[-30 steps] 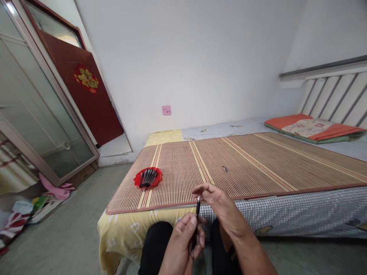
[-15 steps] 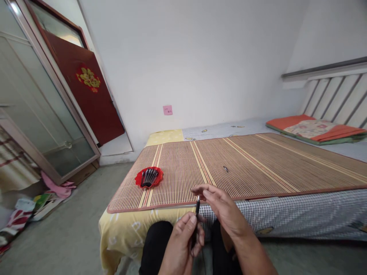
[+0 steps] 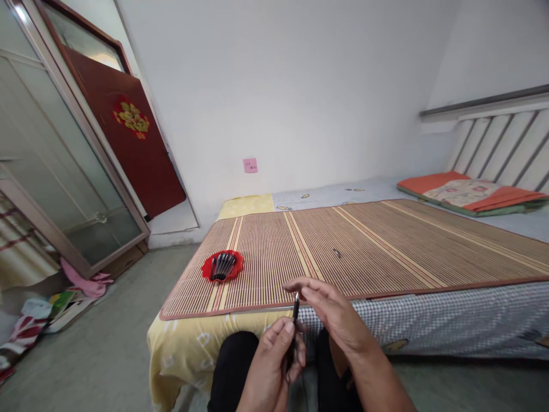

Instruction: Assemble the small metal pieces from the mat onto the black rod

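My left hand (image 3: 274,357) is closed round a black pen (image 3: 295,309), held nearly upright with its silver tip pointing up, in front of the bed's near edge. Just above and to the right, my right hand (image 3: 328,309) curves over the tip with its fingers stretched and the thumb apart. Whether a finger touches the tip is unclear. On the striped mat (image 3: 261,252), several black pens (image 3: 223,265) lie side by side in a red scalloped dish (image 3: 206,270). A small thin dark item (image 3: 337,253), too small to name, lies farther right on the mat.
The mat covers a bed with a yellow and checked sheet (image 3: 189,343). A folded orange quilt (image 3: 472,191) lies at the far right near the headboard. My knees (image 3: 235,360) are against the bed's near side. Cloths and books (image 3: 64,309) lie on the floor at left.
Both hands and the pen stay almost where they were. My right fingers have shifted very slightly left and down at the pen's tip.
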{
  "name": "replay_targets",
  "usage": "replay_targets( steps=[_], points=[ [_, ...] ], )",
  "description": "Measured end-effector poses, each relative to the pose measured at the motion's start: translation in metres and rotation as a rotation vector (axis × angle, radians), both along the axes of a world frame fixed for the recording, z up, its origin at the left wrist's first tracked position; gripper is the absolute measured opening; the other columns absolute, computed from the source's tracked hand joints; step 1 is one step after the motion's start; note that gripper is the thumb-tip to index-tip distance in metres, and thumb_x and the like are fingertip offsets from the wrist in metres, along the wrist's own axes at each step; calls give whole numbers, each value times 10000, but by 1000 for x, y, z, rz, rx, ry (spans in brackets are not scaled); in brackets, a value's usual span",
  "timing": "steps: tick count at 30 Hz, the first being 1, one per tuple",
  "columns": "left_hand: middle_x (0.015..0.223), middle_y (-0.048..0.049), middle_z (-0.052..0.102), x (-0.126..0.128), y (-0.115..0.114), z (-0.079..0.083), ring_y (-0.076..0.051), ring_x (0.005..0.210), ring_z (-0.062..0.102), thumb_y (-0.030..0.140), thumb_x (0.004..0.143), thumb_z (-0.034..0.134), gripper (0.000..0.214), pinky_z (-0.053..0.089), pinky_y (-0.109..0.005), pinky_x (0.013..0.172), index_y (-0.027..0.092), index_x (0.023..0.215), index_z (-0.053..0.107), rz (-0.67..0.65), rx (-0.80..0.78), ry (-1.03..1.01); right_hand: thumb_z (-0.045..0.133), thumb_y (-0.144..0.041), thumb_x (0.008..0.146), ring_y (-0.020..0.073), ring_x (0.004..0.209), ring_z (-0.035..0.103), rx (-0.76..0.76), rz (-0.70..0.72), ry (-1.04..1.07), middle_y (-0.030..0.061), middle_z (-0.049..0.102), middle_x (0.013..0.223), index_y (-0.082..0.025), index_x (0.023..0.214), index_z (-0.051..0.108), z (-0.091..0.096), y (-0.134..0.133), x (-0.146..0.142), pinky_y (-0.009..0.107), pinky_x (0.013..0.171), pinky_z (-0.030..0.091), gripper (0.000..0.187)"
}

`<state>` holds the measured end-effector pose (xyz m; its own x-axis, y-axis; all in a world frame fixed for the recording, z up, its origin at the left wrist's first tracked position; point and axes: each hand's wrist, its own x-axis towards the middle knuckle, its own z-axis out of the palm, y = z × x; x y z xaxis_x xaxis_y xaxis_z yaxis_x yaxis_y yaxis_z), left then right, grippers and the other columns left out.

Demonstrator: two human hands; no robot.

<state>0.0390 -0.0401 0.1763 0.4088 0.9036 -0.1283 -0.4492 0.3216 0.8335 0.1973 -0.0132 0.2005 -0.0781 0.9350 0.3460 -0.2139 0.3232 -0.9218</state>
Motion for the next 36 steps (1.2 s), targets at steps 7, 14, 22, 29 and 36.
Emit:
replay_targets(
  steps=[7, 14, 22, 29, 36],
  points=[
    [608, 11, 580, -1, 0, -1, -48, 486, 365, 556, 783, 832, 472, 213, -185, 456, 119, 922, 721, -12, -10, 18, 763, -444, 887, 200, 978, 654, -19, -23, -9, 42, 737, 992, -228, 892, 779, 0, 2, -1, 317, 907, 479, 217],
    [594, 14, 564, 0, 1, -2, -54, 481, 368, 573, 770, 833, 487, 195, -193, 447, 121, 908, 715, -17, 25, -2, 678, -464, 955, 226, 1069, 663, 16, -1, -54, 70, 757, 1069, -233, 1003, 806, 1, 0, 1, 350, 981, 465, 268],
    [656, 17, 569, -1, 4, -8, -18, 449, 369, 524, 748, 866, 462, 228, -187, 449, 123, 737, 639, 34, 80, 35, 725, -423, 917, 201, 952, 665, 49, 2, -57, 47, 727, 940, -225, 885, 804, -3, 4, 0, 313, 891, 492, 216],
    [649, 6, 617, 1, 6, -9, -56, 419, 510, 545, 640, 922, 517, 277, -181, 422, 130, 739, 632, 64, 51, 70, 719, -439, 919, 195, 927, 661, 49, 5, -57, 44, 724, 917, -218, 882, 794, -8, 6, 2, 307, 875, 493, 236],
    [603, 27, 608, 3, 13, -20, -83, 405, 562, 544, 607, 940, 542, 288, -168, 412, 145, 741, 599, 112, 12, 91, 649, -488, 961, 208, 939, 697, 27, 16, -76, 64, 764, 936, -200, 942, 797, -19, 13, -1, 332, 904, 523, 325]
  ],
)
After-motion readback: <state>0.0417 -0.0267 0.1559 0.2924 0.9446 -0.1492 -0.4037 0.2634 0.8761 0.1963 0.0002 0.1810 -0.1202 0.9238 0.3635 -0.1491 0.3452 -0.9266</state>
